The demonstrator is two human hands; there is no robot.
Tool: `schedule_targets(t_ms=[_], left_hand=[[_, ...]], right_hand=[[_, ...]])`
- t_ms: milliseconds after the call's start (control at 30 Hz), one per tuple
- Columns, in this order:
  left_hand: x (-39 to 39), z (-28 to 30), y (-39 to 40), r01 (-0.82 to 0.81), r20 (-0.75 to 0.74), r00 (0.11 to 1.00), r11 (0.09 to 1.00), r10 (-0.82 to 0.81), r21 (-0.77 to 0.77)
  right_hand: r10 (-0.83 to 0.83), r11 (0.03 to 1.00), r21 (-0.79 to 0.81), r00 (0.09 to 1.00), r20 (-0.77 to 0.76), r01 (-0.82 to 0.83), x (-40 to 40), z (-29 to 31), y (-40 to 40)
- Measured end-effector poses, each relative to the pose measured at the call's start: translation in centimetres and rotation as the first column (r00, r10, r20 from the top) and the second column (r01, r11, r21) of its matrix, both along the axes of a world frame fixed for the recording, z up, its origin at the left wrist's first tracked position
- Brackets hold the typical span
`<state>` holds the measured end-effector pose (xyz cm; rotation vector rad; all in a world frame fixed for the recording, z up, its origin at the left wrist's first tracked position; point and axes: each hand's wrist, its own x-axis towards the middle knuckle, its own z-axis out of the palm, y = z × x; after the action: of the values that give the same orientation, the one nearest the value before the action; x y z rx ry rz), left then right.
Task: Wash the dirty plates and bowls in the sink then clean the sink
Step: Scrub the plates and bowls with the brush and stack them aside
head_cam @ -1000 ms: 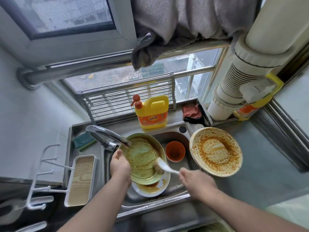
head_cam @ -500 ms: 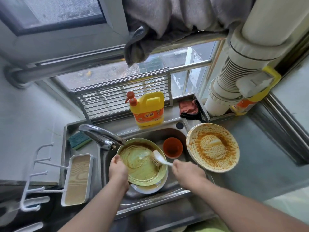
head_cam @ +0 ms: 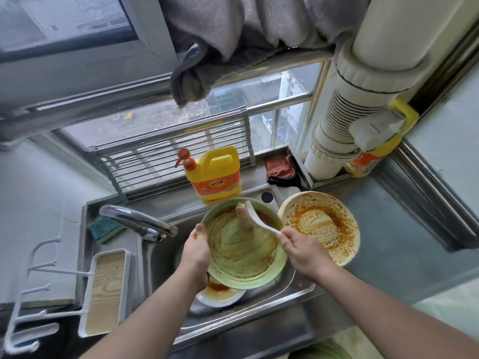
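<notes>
A green plate (head_cam: 241, 252) smeared with brownish sauce is tilted over the steel sink (head_cam: 293, 288). My left hand (head_cam: 195, 251) grips its left rim. My right hand (head_cam: 302, 251) holds a white-handled dish brush (head_cam: 252, 218), whose bristles rest on the plate's far part. Under the green plate lies a white dish (head_cam: 220, 296) with orange sauce. A second plate (head_cam: 321, 226), cream with orange stains, sits at the sink's right edge on the counter. The orange cup seen earlier is hidden behind the green plate.
A yellow detergent bottle (head_cam: 215, 174) stands behind the sink, a red cloth (head_cam: 281, 168) to its right. The faucet (head_cam: 137, 221) arches at the left, with a green sponge (head_cam: 105, 229) beside it. A wood-floored white tray (head_cam: 106, 291) sits at the left. A white pipe (head_cam: 344, 130) rises at the right.
The green plate has been lifted and tilted more upright, now covering the orange cup. The brush has swept from the plate's right side to its far part.
</notes>
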<state>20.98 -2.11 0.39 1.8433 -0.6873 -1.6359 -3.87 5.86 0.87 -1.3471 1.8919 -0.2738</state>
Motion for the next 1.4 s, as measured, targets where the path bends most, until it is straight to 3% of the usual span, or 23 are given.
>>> schedule_targets(t_ms=[133, 233, 333, 500, 633, 733, 833, 900, 1000, 1067, 1133, 1300, 1400], left_hand=[[-6.9, 0.6, -0.3, 0.149, -0.083, 0.985, 0.989, -0.150, -0.019], [-12.1, -0.5, 0.2, 0.355, 0.075, 0.934, 0.929, -0.349, -0.103], [-15.7, -1.9, 0.3, 0.577, 0.286, 0.797, 0.811, -0.531, -0.102], [-15.2, -2.4, 0.0, 0.665, 0.317, 0.722, 0.743, -0.615, -0.073], [-10.3, -3.4, -0.5, 0.576, 0.345, 0.779, 0.814, -0.523, -0.068], [-4.4, -5.2, -0.5, 0.437, 0.377, 0.821, 0.897, -0.429, 0.070], [2.7, -9.1, 0.1, 0.229, 0.395, 0.874, 0.957, -0.283, 0.179], [7.0, -12.7, 0.7, 0.154, 0.416, 0.878, 0.963, -0.236, 0.221], [10.4, -16.0, 1.6, 0.130, 0.456, 0.852, 0.948, -0.256, 0.290], [10.3, -15.9, 2.1, 0.130, 0.438, 0.860, 0.943, -0.262, 0.308], [7.4, -11.8, 2.2, 0.147, 0.379, 0.895, 0.958, -0.235, 0.247], [-1.4, -7.0, 1.0, 0.245, 0.034, 0.968, 0.965, -0.249, 0.091], [-4.7, -5.8, 0.0, 0.219, -0.031, 0.976, 0.974, -0.218, 0.054]], right_hand=[[-0.120, 0.984, -0.129, 0.992, 0.039, 0.124, -6.1, 0.6, 2.9], [-0.245, 0.967, -0.081, 0.969, -0.024, 0.243, -10.3, 0.0, 5.3], [-0.276, 0.961, -0.014, 0.958, -0.070, 0.276, -13.3, -1.0, 6.6], [-0.245, 0.968, 0.023, 0.962, -0.121, 0.249, -15.0, -1.9, 7.1], [-0.249, 0.969, -0.046, 0.942, -0.226, 0.245, -14.0, -1.7, 7.6], [-0.231, 0.970, -0.142, 0.935, -0.270, 0.198, -11.3, -1.0, 7.2], [-0.291, 0.956, -0.035, 0.929, -0.228, 0.290, -9.3, -1.0, 6.3], [-0.318, 0.945, -0.002, 0.917, -0.239, 0.327, -8.7, -1.1, 7.0], [-0.264, 0.964, -0.111, 0.932, -0.249, 0.243, -7.1, -0.2, 8.7], [-0.209, 0.969, -0.172, 0.961, -0.180, 0.179, -5.2, 0.3, 8.6], [-0.142, 0.969, -0.219, 0.983, -0.119, 0.113, -3.0, 0.0, 7.3], [-0.208, 0.958, -0.203, 0.978, -0.017, 0.201, 0.1, -1.2, 2.6], [-0.242, 0.959, -0.162, 0.970, -0.030, 0.234, -0.1, -1.1, 1.3]])
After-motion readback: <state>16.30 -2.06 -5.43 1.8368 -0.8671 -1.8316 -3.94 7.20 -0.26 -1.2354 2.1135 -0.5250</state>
